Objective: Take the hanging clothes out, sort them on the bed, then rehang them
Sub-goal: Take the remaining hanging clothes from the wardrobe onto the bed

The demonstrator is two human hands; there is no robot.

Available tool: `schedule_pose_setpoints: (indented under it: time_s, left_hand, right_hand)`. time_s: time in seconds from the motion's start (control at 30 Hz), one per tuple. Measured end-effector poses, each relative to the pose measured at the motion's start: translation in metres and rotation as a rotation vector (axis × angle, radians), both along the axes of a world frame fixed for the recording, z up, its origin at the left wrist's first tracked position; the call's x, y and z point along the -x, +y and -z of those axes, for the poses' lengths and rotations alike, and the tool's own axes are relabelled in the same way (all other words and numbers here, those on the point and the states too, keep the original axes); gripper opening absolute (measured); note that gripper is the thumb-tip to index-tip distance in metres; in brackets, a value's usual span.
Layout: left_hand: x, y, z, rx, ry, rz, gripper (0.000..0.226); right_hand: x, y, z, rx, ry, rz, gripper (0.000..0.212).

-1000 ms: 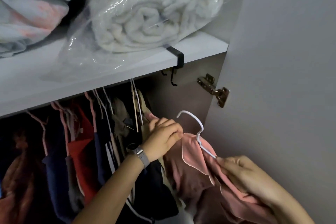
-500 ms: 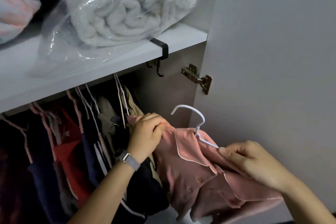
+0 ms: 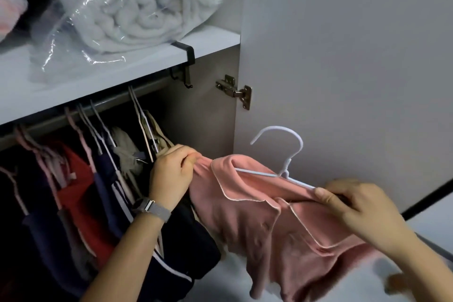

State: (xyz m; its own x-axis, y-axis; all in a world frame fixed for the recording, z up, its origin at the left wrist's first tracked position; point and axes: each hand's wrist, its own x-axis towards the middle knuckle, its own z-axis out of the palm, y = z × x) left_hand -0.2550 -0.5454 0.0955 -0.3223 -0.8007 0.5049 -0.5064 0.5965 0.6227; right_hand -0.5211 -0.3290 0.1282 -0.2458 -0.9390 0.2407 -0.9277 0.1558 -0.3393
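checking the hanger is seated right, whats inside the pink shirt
A white hanger runs inside the pink shirt: its hook and both bare arms near the neck show. The arm ends are covered by cloth, gripped by the left hand and right hand.

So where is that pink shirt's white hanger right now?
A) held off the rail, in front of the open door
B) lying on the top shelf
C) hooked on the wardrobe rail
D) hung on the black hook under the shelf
A: the white hanger has its hook free in the air, while the left hand and right hand grip the pink shirt at its shoulders.
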Motion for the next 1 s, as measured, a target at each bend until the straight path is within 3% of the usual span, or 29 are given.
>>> schedule_pose_setpoints:
  time_s: [0.17, 0.27, 0.33, 0.47, 0.53, 0.7, 0.83, 1.0]
  left_hand:
    - [0.01, 0.061, -0.03, -0.068, -0.238, 0.328, 0.037]
    - [0.028, 0.091, -0.027, 0.008, -0.422, 0.265, 0.039]
    - [0.029, 0.1, -0.023, -0.048, -0.402, 0.219, 0.038]
    - [0.015, 0.116, -0.02, -0.176, -0.317, 0.177, 0.035]
    - [0.01, 0.129, -0.019, -0.223, -0.277, 0.159, 0.03]
    - [0.003, 0.168, -0.018, -0.247, -0.27, 0.085, 0.041]
    - [-0.015, 0.199, -0.026, -0.276, -0.206, -0.001, 0.038]
    - [-0.056, 0.22, -0.038, -0.267, -0.125, -0.192, 0.025]
  right_hand:
    - [0.007, -0.004, 0.002, 0.037, -0.115, -0.146, 0.052]
    - [0.011, -0.005, 0.005, 0.043, -0.184, -0.213, 0.037]
    - [0.018, 0.003, 0.006, 0.071, -0.304, -0.285, 0.028]
    - [0.048, 0.036, 0.005, -0.095, -0.409, -0.375, 0.062]
    - [0.058, 0.044, 0.014, -0.17, -0.326, -0.397, 0.061]
    - [0.04, 0.036, 0.035, -0.057, -0.008, -0.457, 0.047]
    - [0.007, 0.024, 0.028, 0.032, 0.059, -0.645, 0.026]
    - [-0.026, -0.005, 0.008, 0.146, 0.036, -0.754, 0.025]
